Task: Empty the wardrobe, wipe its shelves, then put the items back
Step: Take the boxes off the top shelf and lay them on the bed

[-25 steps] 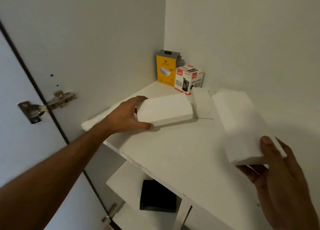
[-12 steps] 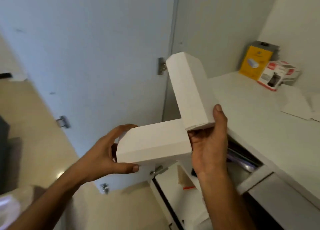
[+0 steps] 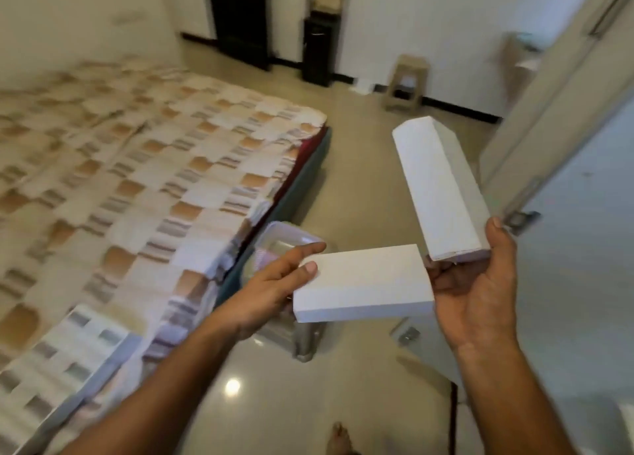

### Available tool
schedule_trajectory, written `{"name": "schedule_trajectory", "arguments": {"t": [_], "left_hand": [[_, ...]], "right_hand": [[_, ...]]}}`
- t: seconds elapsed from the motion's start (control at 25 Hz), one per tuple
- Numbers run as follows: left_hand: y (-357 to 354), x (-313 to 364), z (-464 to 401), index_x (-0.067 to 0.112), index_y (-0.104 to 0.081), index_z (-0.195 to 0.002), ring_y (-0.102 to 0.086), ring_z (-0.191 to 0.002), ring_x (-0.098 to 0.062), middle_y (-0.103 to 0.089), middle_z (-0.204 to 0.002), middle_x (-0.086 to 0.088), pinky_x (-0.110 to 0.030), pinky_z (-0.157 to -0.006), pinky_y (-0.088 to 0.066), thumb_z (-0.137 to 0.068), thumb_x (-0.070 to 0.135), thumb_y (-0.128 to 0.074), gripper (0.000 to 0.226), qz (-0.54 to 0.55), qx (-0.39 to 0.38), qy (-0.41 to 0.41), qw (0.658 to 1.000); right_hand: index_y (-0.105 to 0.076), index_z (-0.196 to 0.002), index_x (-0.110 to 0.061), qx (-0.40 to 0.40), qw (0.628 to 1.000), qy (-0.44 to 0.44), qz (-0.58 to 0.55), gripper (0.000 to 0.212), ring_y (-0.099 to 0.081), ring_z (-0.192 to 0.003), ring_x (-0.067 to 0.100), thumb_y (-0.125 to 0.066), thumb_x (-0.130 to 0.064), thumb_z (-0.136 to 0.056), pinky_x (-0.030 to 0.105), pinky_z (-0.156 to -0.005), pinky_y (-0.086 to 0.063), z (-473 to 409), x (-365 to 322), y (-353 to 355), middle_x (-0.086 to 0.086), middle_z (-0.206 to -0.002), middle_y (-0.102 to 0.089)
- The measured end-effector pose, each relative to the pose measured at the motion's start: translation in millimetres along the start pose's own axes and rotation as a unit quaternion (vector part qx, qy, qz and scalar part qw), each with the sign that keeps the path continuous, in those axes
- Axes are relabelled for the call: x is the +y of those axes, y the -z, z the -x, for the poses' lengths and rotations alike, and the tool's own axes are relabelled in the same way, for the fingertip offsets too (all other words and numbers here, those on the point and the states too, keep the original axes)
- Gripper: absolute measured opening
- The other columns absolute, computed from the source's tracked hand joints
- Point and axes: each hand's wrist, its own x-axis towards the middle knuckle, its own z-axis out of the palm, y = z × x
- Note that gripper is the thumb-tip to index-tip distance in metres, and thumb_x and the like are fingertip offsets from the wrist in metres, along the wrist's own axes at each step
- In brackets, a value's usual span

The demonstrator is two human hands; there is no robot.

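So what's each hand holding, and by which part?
Left hand grips the flat white box by its left end; right hand holds the long white box by its near end.

Two plain white boxes: flat box (image 3: 363, 284) lying level, long box (image 3: 441, 188) tilted up toward 11 o'clock.

On my feed both forearms are bare, no sleeves, watch or rings showing. The bare left hand (image 3: 274, 289) and bare right hand (image 3: 477, 296) wear no gloves. One bare foot (image 3: 338, 437), no shoe.
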Motion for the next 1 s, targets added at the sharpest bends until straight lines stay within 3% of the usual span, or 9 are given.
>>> {"name": "schedule_trajectory", "arguments": {"t": [0.12,0.2,0.28,0.4,0.48,0.68,0.84,0.92,1.0], "left_hand": [[64.8,-37.0,16.3,0.028,-0.057,-0.134,-0.068,-0.086,-0.01,-0.069,-0.104,0.005,-0.027,-0.068,-0.056,-0.09,0.045,-0.068,0.049,0.091,0.156,0.032,0.983],[98.1,-60.8,28.7,0.016,-0.06,-0.125,-0.062,-0.064,-0.011,-0.067,-0.081,0.002,-0.027,-0.056,-0.051,-0.094,0.035,-0.067,0.037,0.151,0.278,0.058,0.947],[128.7,-87.6,45.9,0.013,-0.055,-0.121,-0.065,-0.062,-0.014,-0.069,-0.08,-0.003,-0.03,-0.055,-0.054,-0.095,0.025,-0.069,0.031,0.225,0.415,0.094,0.877],[157.4,-119.0,66.1,0.016,-0.047,-0.128,-0.067,-0.094,-0.026,-0.064,-0.111,-0.011,-0.031,-0.055,-0.06,-0.092,0.02,-0.072,0.044,0.31,0.555,0.134,0.761],[168.6,-134.3,78.8,0.016,-0.047,-0.128,-0.064,-0.098,-0.029,-0.061,-0.119,-0.014,-0.027,-0.047,-0.056,-0.093,0.018,-0.07,0.042,0.355,0.62,0.155,0.682],[195.8,-175.4,87.3,0.011,-0.054,-0.128,-0.069,-0.091,-0.028,-0.069,-0.11,-0.015,-0.026,-0.046,-0.054,-0.092,0.023,-0.072,0.042,0.423,0.656,0.189,0.595],[246.7,-191.6,48.8,0.006,-0.056,-0.125,-0.069,-0.089,-0.029,-0.069,-0.108,-0.014,-0.033,-0.055,-0.061,-0.09,0.02,-0.074,0.041,0.474,0.631,0.195,0.583],[276.3,-199.4,23.7,0.004,-0.055,-0.124,-0.069,-0.089,-0.029,-0.068,-0.104,-0.011,-0.038,-0.067,-0.063,-0.089,0.019,-0.076,0.043,0.508,0.609,0.189,0.579],[310.2,-210.7,-0.5,0.01,-0.053,-0.129,-0.069,-0.092,-0.026,-0.067,-0.111,-0.006,-0.045,-0.086,-0.059,-0.087,0.028,-0.078,0.052,0.52,0.579,0.207,0.594]], "right_hand": [[-0.057,-0.135,-0.019,-0.079,0.99,-0.087,0.083,0.047,-0.061,-0.072,0.01,-0.053,-0.045,-0.096,0.017,-0.05,-0.046,-28.5,64.6,-50.3,-0.001,-0.096,-0.069],[-0.06,-0.124,-0.024,-0.135,0.968,-0.153,0.143,0.034,-0.061,-0.077,0.009,-0.054,-0.043,-0.096,0.016,-0.048,-0.043,-45.1,107.1,-79.1,-0.003,-0.101,-0.069],[-0.06,-0.119,-0.025,-0.187,0.928,-0.236,0.22,0.027,-0.065,-0.078,0.01,-0.057,-0.04,-0.096,0.016,-0.048,-0.046,-59.8,162.3,-107.6,-0.002,-0.102,-0.072],[-0.057,-0.129,-0.017,-0.23,0.863,-0.319,0.316,0.043,-0.066,-0.091,0.019,-0.067,-0.036,-0.092,0.022,-0.052,-0.054,-74.6,233.4,-133.3,0.009,-0.112,-0.069],[-0.056,-0.126,-0.014,-0.269,0.814,-0.355,0.373,0.039,-0.064,-0.095,0.024,-0.067,-0.029,-0.092,0.028,-0.058,-0.057,-78.4,275.7,-146.3,0.013,-0.113,-0.065],[-0.053,-0.124,-0.009,-0.31,0.728,-0.411,0.452,0.036,-0.063,-0.097,0.027,-0.067,-0.018,-0.093,0.034,-0.073,-0.056,-80.5,368.4,-174.3,0.016,-0.114,-0.061],[-0.054,-0.123,-0.013,-0.296,0.71,-0.401,0.497,0.039,-0.063,-0.103,0.026,-0.073,-0.015,-0.089,0.036,-0.074,-0.06,-90.4,445.0,-203.2,0.013,-0.12,-0.059],[-0.054,-0.123,-0.015,-0.295,0.698,-0.366,0.54,0.042,-0.063,-0.097,0.024,-0.076,-0.018,-0.087,0.038,-0.076,-0.061,-94.2,477.2,-219.7,0.011,-0.12,-0.06],[-0.051,-0.13,-0.014,-0.283,0.689,-0.33,0.579,0.051,-0.061,-0.088,0.02,-0.077,-0.02,-0.087,0.032,-0.062,-0.056,-100.1,510.6,-235.4,0.01,-0.118,-0.059]]}}
